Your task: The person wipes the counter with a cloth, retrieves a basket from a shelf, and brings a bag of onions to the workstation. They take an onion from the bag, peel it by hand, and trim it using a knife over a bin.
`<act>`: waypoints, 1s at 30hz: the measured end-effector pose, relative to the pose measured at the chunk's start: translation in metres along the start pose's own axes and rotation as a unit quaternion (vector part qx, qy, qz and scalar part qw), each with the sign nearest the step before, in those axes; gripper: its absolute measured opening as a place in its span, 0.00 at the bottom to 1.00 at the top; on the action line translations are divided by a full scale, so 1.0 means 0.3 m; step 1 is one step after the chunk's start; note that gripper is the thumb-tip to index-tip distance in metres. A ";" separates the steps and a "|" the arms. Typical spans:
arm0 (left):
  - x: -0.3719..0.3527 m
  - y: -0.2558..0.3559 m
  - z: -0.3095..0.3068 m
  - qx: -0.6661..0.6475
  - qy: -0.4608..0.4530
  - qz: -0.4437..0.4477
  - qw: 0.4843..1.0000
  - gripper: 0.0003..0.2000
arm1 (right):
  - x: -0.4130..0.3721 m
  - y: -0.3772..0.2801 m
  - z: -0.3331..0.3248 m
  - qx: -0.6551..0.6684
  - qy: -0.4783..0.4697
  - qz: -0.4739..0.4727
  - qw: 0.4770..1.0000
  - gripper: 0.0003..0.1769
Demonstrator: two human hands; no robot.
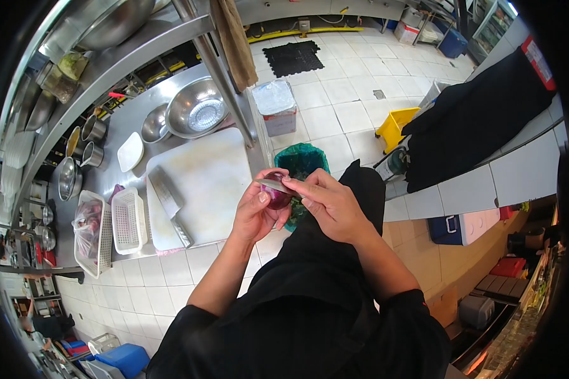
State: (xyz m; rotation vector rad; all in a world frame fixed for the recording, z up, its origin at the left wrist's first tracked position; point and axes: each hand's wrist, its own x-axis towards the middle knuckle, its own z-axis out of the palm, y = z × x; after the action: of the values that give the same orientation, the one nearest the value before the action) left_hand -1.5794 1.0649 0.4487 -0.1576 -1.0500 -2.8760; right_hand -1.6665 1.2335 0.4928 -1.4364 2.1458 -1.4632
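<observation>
A red onion (281, 199) sits in the fingers of my left hand (253, 213), which curls around it from the left. My right hand (336, 208) grips a small knife (270, 184); its blade lies across the upper part of the onion, and its handle is hidden in my fingers. Both hands are over the floor beside the table, close to a bin with a green liner (305, 153). To their left, a large knife (165, 194) rests on a white cutting board (218, 167).
On the steel table (117, 120) stand metal bowls (199, 107), a white dish (131, 151), an empty white basket (128, 221) and a basket with a plastic bag (90, 230). A shelf post (224, 79) rises at the table's edge. A yellow bucket (395, 126) stands farther right.
</observation>
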 end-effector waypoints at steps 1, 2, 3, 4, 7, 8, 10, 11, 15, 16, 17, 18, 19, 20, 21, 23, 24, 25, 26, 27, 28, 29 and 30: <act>0.001 0.000 -0.001 0.000 -0.001 0.001 1.000 0.28 | 0.000 0.002 0.001 0.005 0.004 0.004 1.000 0.20; 0.003 -0.001 -0.002 0.001 0.004 0.003 1.000 0.28 | 0.003 0.008 0.002 0.004 0.003 0.004 1.000 0.20; 0.004 -0.002 -0.002 0.001 0.008 0.005 1.000 0.27 | 0.008 0.019 0.003 0.022 0.016 0.007 1.000 0.21; 0.006 -0.003 0.000 0.001 0.008 0.006 1.000 0.27 | 0.013 0.025 0.001 0.039 0.029 0.009 0.999 0.21; 0.005 -0.008 0.000 -0.010 0.007 -0.010 1.000 0.27 | 0.028 0.032 -0.013 0.053 0.024 0.023 0.998 0.21; 0.003 -0.013 -0.007 -0.013 0.017 -0.012 1.000 0.27 | 0.030 0.034 -0.013 0.053 0.023 0.023 0.998 0.21; 0.004 -0.018 -0.016 -0.016 0.027 -0.014 0.999 0.27 | 0.031 0.040 -0.010 0.054 0.023 0.015 0.998 0.21; 0.004 -0.018 -0.020 -0.025 0.019 -0.017 0.999 0.27 | 0.029 0.042 -0.009 0.054 0.023 0.015 0.998 0.21; 0.002 -0.009 -0.010 -0.014 0.022 -0.007 1.000 0.25 | 0.024 0.015 -0.017 0.025 -0.024 0.000 0.999 0.22; 0.002 -0.010 -0.010 -0.014 0.022 -0.006 1.000 0.25 | 0.025 0.001 -0.023 0.001 -0.045 0.007 0.999 0.23; 0.002 -0.014 -0.011 0.000 0.027 0.007 1.000 0.25 | 0.025 -0.005 -0.025 0.001 -0.046 0.007 0.999 0.23; 0.002 -0.016 -0.012 0.013 0.032 0.021 0.999 0.25 | 0.026 -0.009 -0.026 -0.017 -0.052 0.010 0.998 0.23; 0.002 -0.018 -0.012 0.013 0.032 0.021 0.999 0.25 | 0.027 -0.012 -0.026 -0.035 -0.059 0.013 0.998 0.23; 0.002 -0.020 -0.013 0.018 0.034 0.025 0.999 0.24 | 0.028 -0.012 -0.025 -0.035 -0.059 0.013 0.998 0.23; 0.001 -0.021 -0.013 0.023 0.037 0.028 0.999 0.24 | 0.028 -0.010 -0.023 -0.038 -0.054 0.013 0.998 0.23; 0.002 -0.021 -0.009 0.029 0.048 0.032 0.998 0.24 | 0.030 -0.005 -0.019 -0.042 -0.049 0.013 0.998 0.23; 0.002 -0.021 -0.008 0.036 0.060 0.034 0.997 0.25 | 0.031 0.000 -0.018 -0.039 -0.044 0.010 0.998 0.23; 0.002 -0.021 -0.010 0.036 0.059 0.035 0.997 0.25 | 0.032 0.005 -0.016 -0.036 -0.040 0.007 0.999 0.22; 0.002 -0.021 -0.013 0.041 0.058 0.034 0.997 0.24 | 0.032 0.010 -0.014 -0.036 -0.040 0.006 0.999 0.22; 0.002 -0.021 -0.015 0.047 0.058 0.033 0.997 0.24 | 0.033 0.014 -0.012 -0.032 -0.034 0.006 0.999 0.22; 0.004 -0.019 -0.013 0.047 0.058 0.033 0.997 0.24 | 0.033 0.020 -0.010 -0.027 -0.029 0.005 0.999 0.22; 0.007 -0.016 -0.008 0.051 0.057 0.034 0.997 0.24 | 0.033 0.026 -0.007 -0.027 -0.029 0.005 0.999 0.22; 0.009 -0.015 -0.005 0.054 0.056 0.035 0.996 0.24 | 0.033 0.034 -0.004 -0.008 -0.018 0.003 1.000 0.22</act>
State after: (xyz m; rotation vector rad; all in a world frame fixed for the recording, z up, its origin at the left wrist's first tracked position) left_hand -1.5826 1.0673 0.4449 -0.0265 -1.1514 -2.7235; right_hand -1.6787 1.2270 0.4888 -1.4504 2.1433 -1.4103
